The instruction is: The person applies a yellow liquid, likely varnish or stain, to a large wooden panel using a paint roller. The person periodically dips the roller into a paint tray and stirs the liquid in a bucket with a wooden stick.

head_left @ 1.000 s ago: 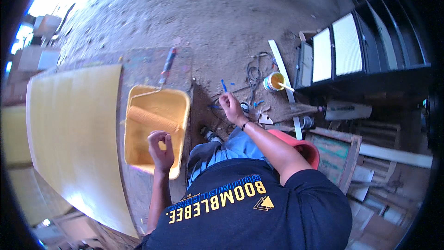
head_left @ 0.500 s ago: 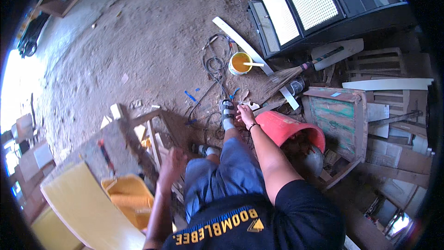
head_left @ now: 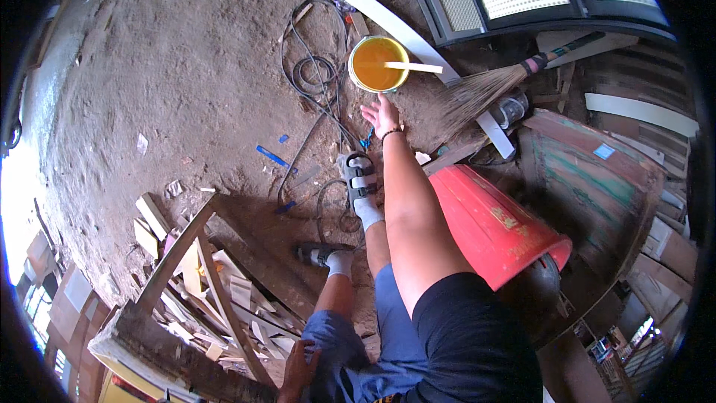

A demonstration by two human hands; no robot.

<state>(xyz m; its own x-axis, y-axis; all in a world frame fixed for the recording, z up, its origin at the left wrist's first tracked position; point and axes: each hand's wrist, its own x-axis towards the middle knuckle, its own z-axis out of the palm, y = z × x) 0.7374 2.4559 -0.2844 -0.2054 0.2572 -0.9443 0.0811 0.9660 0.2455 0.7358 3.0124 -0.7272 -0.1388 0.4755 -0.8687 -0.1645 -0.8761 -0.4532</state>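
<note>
The fingers of the right hand (head_left: 383,117) are standing apart, their tips hovering so near the paint bucket's (head_left: 353,75) near rim that I cannot tell whether they are touching it. The left hand (head_left: 300,367) is hanging near the left thigh; whether its fingers are spreading or pressing together, I cannot tell. The bucket is standing on the floor (head_left: 186,67), a pale stick (head_left: 419,67) jutting over its right rim. Farther right, a broom (head_left: 485,92) is lying; nearer, a red bin (head_left: 477,216) is lying tipped.
</note>
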